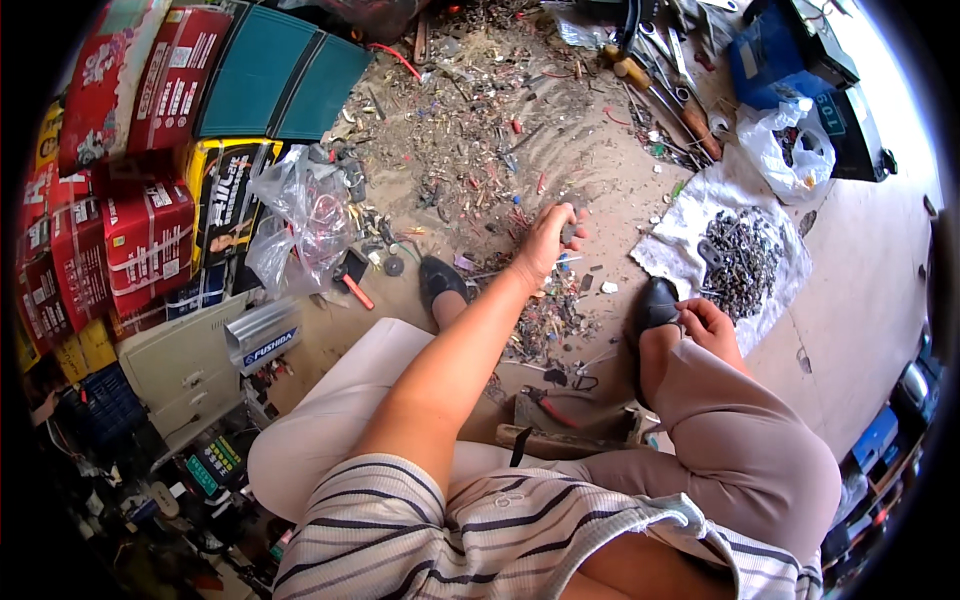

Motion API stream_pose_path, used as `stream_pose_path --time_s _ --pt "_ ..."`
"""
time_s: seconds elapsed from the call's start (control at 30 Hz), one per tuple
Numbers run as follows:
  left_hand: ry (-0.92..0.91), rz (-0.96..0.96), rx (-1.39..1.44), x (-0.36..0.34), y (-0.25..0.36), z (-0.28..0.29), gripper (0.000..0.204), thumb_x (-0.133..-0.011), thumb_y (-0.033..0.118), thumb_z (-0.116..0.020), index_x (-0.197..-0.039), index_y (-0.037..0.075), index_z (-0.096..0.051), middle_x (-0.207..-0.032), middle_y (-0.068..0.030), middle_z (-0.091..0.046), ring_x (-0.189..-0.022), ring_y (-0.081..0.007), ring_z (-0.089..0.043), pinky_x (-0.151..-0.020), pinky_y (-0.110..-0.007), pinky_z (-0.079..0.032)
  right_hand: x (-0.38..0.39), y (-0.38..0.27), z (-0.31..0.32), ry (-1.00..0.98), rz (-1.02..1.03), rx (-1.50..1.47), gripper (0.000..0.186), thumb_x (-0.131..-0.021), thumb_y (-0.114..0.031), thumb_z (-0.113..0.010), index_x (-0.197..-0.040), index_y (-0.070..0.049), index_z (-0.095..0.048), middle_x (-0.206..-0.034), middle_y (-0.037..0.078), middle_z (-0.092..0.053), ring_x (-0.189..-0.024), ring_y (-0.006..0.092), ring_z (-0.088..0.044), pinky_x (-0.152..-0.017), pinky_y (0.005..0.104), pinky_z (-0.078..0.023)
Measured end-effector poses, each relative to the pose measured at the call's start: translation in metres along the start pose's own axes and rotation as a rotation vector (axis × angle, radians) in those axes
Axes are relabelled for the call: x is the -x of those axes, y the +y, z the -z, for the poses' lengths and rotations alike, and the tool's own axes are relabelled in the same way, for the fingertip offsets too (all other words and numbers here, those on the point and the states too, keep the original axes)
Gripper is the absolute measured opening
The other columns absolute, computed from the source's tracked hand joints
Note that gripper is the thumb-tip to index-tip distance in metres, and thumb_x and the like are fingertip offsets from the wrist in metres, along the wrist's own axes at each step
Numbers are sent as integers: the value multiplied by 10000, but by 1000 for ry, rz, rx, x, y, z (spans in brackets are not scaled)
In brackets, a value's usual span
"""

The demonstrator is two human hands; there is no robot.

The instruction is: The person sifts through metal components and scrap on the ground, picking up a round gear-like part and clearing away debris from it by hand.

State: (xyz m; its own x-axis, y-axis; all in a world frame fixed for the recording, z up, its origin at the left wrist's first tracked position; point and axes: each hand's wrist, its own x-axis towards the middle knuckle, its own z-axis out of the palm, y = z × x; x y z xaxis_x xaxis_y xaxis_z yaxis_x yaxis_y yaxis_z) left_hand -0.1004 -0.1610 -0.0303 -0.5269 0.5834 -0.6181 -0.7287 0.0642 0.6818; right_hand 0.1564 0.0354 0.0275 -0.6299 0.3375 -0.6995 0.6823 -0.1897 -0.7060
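Note:
My left hand (545, 240) reaches out over the littered floor, its fingers curled round a small dark grey piece (571, 232) whose kind I cannot make out. Below that hand lies a heap of mixed scraps (550, 325), with bits of wire and small parts. My right hand (707, 322) is beside my right shoe (657, 303), thumb and fingers pinched together; what they hold, if anything, is too small to tell. Just beyond it, a pile of screws and bolts (742, 262) rests on a white cloth (790, 292).
Loose debris (480, 150) spreads across the floor ahead. Red boxes (148, 225) and a clear plastic bag (300, 225) stand at left. Wrenches (680, 62), a white bag (790, 150) and a blue battery (775, 60) are at far right. Red-handled pliers (550, 405) lie near my knees.

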Motion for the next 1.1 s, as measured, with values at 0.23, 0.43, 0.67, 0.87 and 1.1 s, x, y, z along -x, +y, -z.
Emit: stream_pose_path --time_s 0.23,0.43,0.67,0.87,1.1 --pt "367 -343 -970 4 9 9 421 -779 309 -750 -904 32 -459 -925 -151 -538 -842 -273 -538 -723 -400 -455 -3 2 -4 23 -2 52 144 -964 -83 -575 -1066 -16 -652 -764 -27 -574 -663 41 -482 -582 207 -397" --pt "232 -409 -1263 -14 3 -31 525 -691 241 -800 -1053 47 -473 -1098 -179 -514 -1030 -346 -539 -924 -426 -448 -4 -9 -15 6 -34 108 148 -963 -93 -577 -1065 -13 -649 -783 -14 -585 -685 52 -499 -610 216 -419" --pt "82 -664 -1301 -33 -1 -49 546 -724 187 -790 -1160 61 -487 -1160 -144 -539 -1082 -336 -539 -986 -418 -439 -2 -6 -15 23 -21 160 155 -963 -100 -581 -1065 -8 -653 -798 -7 -600 -705 67 -521 -632 223 -434" --pt "468 -673 -1098 -38 21 21 225 -802 105 -712 -1013 83 -638 -1004 -119 -618 -992 -307 -578 -882 -396 -468 0 -14 -13 32 -47 174 160 -962 -97 -580 -1070 -4 -653 -796 5 -606 -713 76 -530 -638 231 -442" --pt "851 -634 -1178 -44 46 123 148 -795 36 -650 -940 60 -632 -974 -147 -588 -915 -353 -577 -823 -434 -473 3 -18 -16 58 -50 146 157 -965 -97 -579 -1059 5 -651 -780 12 -608 -707 79 -533 -640 235 -447"
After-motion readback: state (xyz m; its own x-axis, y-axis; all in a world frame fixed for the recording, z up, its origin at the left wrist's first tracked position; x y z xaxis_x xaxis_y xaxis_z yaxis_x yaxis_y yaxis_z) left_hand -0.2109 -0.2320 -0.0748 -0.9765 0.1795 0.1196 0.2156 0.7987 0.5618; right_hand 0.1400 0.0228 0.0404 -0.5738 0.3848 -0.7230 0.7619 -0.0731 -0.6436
